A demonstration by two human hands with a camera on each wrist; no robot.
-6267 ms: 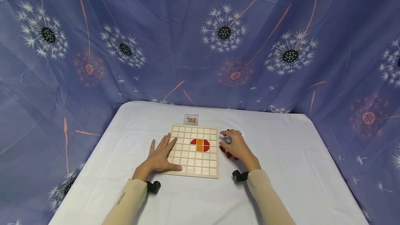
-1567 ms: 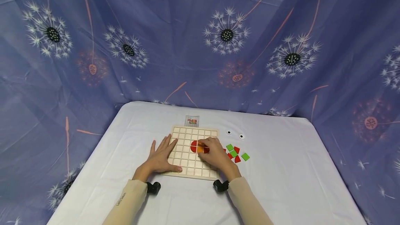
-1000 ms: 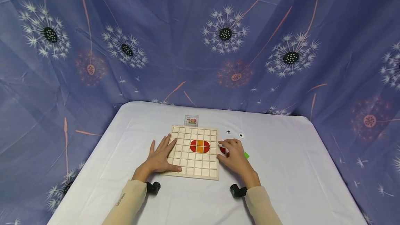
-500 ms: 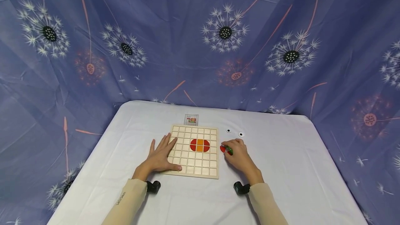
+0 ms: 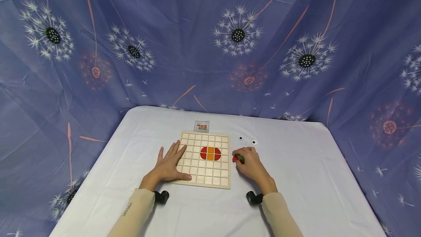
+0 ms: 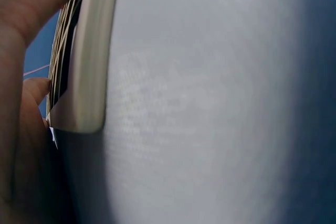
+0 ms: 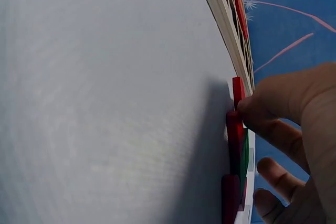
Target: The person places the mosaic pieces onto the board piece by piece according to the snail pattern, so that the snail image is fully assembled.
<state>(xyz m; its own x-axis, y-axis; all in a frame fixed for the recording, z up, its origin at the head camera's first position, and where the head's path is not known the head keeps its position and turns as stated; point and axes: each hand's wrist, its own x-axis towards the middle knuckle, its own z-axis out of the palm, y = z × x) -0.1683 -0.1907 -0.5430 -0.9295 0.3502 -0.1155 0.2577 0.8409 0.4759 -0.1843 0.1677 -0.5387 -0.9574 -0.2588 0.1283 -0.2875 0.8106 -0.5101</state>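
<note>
My left hand (image 5: 167, 165) lies flat and spread on the left side of the wooden grid board (image 5: 194, 171), its thumb near the front edge. Red rounded tiles and orange square tiles (image 5: 210, 153) form an oval in the board's grid. Just off the board's right edge, my right hand (image 5: 250, 162) has its fingers curled over a small group of loose tiles. Its thumb and forefinger pinch a red tile (image 7: 238, 90), whose corner shows in the head view. A green tile (image 5: 241, 159) lies partly under that hand; other tiles there are hidden in the head view.
Two white eye discs (image 5: 254, 142) with black pupils lie beyond my right hand. A small picture card (image 5: 201, 126) sits at the board's far edge. White cloth (image 5: 306, 164) covers the table, and a blue patterned curtain (image 5: 184, 46) hangs behind it.
My right hand has gone from over the board back to the loose tiles on the right. The oval has gained a red tile at its lower left. My left hand has stayed put.
</note>
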